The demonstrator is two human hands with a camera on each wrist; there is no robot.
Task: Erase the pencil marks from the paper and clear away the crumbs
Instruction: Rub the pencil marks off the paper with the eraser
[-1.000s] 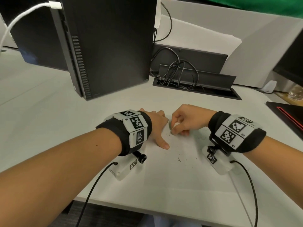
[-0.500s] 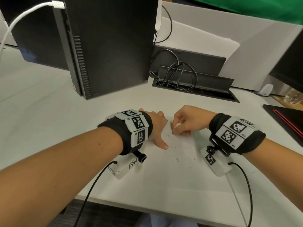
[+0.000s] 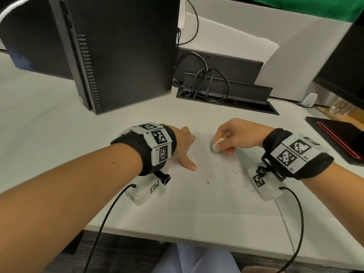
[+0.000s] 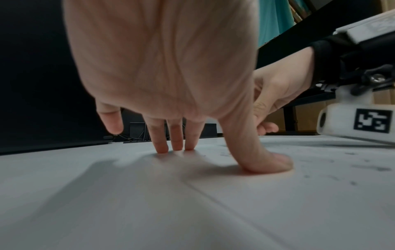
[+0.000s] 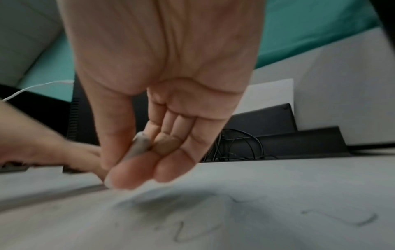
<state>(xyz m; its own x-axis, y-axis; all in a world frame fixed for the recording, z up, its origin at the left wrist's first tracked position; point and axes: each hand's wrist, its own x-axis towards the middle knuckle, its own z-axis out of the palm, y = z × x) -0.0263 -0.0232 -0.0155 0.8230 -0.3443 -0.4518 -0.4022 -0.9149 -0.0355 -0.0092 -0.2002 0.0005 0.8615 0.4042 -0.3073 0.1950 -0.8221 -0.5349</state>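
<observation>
A white sheet of paper (image 3: 206,198) lies on the white desk, with faint pencil squiggles (image 3: 237,172) and dark eraser crumbs (image 3: 207,181) scattered over it. My left hand (image 3: 184,147) presses flat on the paper's left edge, fingers straight and thumb (image 4: 267,162) down on the sheet. My right hand (image 3: 234,136) pinches a small white eraser (image 3: 218,144) between thumb and fingers. The eraser (image 5: 138,147) sits at the paper's upper part, its tip on or just above the sheet. Wavy pencil lines (image 5: 342,218) run in front of the right hand.
A black computer tower (image 3: 118,52) stands behind the left hand. An open cable tray (image 3: 226,95) with black wires lies behind the paper. A black pad with a red stripe (image 3: 338,138) sits at the right. The desk's front edge (image 3: 177,236) is close to my body.
My right hand with the eraser has shifted slightly right and away from the left hand. The left hand stays pressed on the paper.
</observation>
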